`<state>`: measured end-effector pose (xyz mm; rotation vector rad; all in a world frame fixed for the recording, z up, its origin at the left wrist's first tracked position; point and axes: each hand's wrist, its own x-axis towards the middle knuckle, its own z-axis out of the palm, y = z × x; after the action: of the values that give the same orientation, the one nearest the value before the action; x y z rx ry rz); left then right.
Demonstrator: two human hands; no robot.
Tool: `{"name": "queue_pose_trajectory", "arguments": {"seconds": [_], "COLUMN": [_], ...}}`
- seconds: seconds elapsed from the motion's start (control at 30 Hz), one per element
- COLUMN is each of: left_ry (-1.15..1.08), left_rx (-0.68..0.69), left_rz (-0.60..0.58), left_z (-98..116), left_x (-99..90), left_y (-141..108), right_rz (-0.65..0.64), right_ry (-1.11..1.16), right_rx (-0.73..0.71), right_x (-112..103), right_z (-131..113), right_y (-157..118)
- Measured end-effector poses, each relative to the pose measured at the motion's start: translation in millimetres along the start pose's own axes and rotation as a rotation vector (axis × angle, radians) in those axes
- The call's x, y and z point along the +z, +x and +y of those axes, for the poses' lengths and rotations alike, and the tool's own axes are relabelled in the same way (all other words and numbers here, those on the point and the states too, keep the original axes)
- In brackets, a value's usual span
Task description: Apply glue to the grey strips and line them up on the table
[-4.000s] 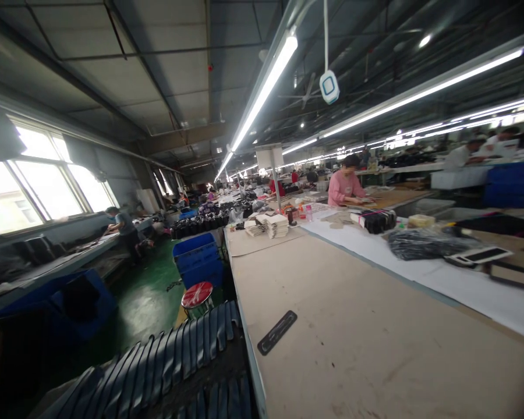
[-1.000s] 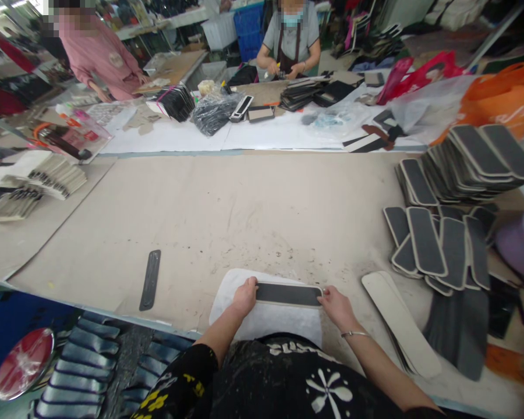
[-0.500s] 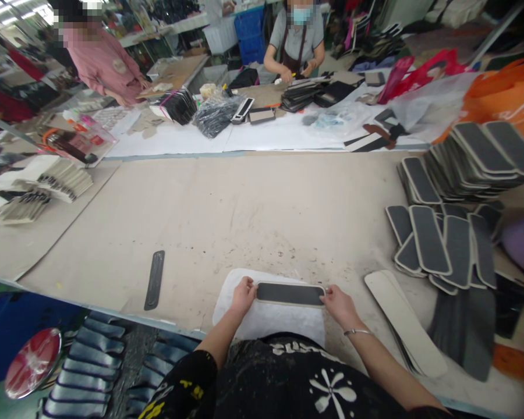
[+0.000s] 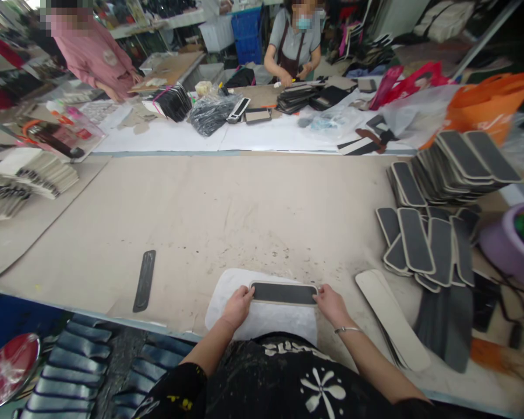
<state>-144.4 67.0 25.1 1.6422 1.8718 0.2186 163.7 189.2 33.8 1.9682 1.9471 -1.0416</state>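
Observation:
A dark grey rectangular panel with a cream border [image 4: 283, 293] lies lengthwise across a white sheet [image 4: 271, 321] in front of me. My left hand [image 4: 239, 304] pinches its left end between thumb and fingers. At its right end, my right hand [image 4: 330, 302] grips the corner, a bracelet on that wrist. To the left, a single dark strip [image 4: 144, 281] rests on the table by itself. Right of my right hand lie long cream strips [image 4: 390, 320] in a small stack.
Bordered dark panels [image 4: 415, 240] are heaped on the right, with taller stacks behind. A purple tub [image 4: 502, 241] stands at the right edge. Cream bundles [image 4: 35, 169] sit at the left. Across the table [image 4: 192, 203], two people work. Below the front edge are a red round stool [image 4: 9, 369] and dark folded pieces [image 4: 70, 366].
The view has shifted slightly to the right, so more of the purple tub shows. Both hands still hold the panel in nearly the same place over the white sheet.

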Motion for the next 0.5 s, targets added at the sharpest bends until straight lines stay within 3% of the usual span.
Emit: {"name": "queue_pose_trajectory", "arguments": {"seconds": [0.5], "left_ry": [0.099], "left_rx": [-0.034], "left_rz": [-0.050], "left_z": [1.3], "left_x": [-1.9], "left_y": [4.3], "right_rz": [0.010], "right_ry": [-0.076], "right_rx": [0.007], "right_x": [3.7], "right_z": [-3.1], "right_y": [2.7]}}
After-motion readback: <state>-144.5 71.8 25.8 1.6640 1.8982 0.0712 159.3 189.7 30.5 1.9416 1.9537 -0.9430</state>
